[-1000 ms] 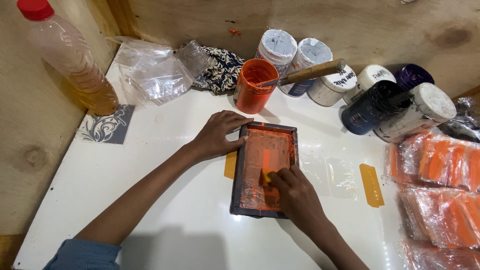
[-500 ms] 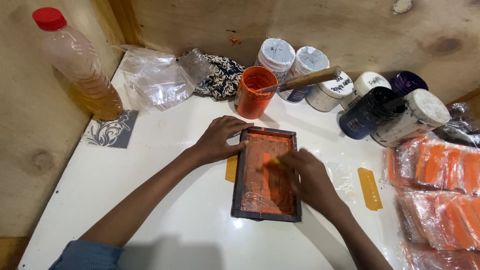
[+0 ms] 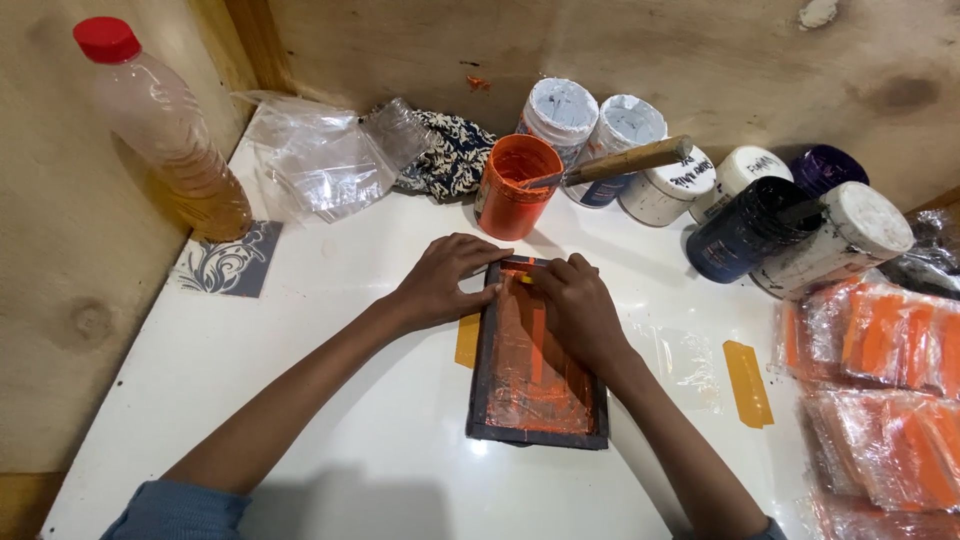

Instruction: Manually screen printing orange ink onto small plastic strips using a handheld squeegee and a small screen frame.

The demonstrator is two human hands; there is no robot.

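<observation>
Both hands on the screen frame (image 3: 537, 372)
Left hand (image 3: 440, 281) presses its corner, fingers flat; right hand (image 3: 575, 306) curled, grip unclear

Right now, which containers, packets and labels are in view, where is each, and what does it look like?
Plastic bottle: far left, red cap, amber liquid.
Orange tub: behind the framed screen, open, wooden-handled tool inside.
White-lidded jars: back centre, round, lying tipped.
Dark jars: back right, navy and purple.
Orange packets: right edge, clear wrap.
Clear bags: back left, crumpled.
Patterned card: left, grey with white scrolls.
</observation>
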